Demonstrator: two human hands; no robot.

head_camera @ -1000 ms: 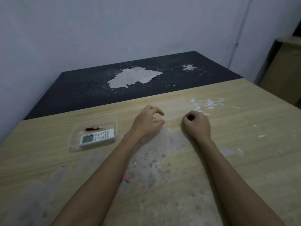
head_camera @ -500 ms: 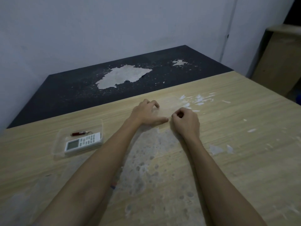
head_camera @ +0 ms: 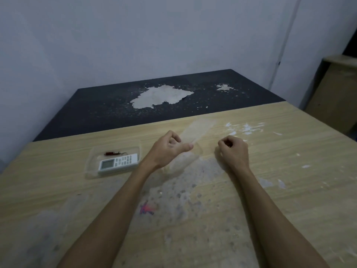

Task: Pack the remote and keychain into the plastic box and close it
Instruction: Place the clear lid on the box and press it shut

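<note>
A clear plastic box [head_camera: 90, 163] lies open on the wooden table, left of my hands. Inside it rest a white remote [head_camera: 118, 163] with a small screen and, behind it, a dark red keychain [head_camera: 113, 153]. My left hand [head_camera: 168, 149] pinches the clear plastic lid [head_camera: 199, 130], which is tilted with its far end raised off the table. My right hand [head_camera: 232, 150] rests on the table as a closed fist, a little right of the lid, holding nothing that I can see.
The wooden table [head_camera: 270, 190] has worn grey patches and white flecks. Behind it stands a black table [head_camera: 116, 105] with peeled white spots, against a pale wall. A wooden cabinet [head_camera: 336, 93] stands at the far right.
My left hand has taken hold of the clear lid and lifted its far end off the table. My right fist has moved slightly apart from it. The camera view shifted.
</note>
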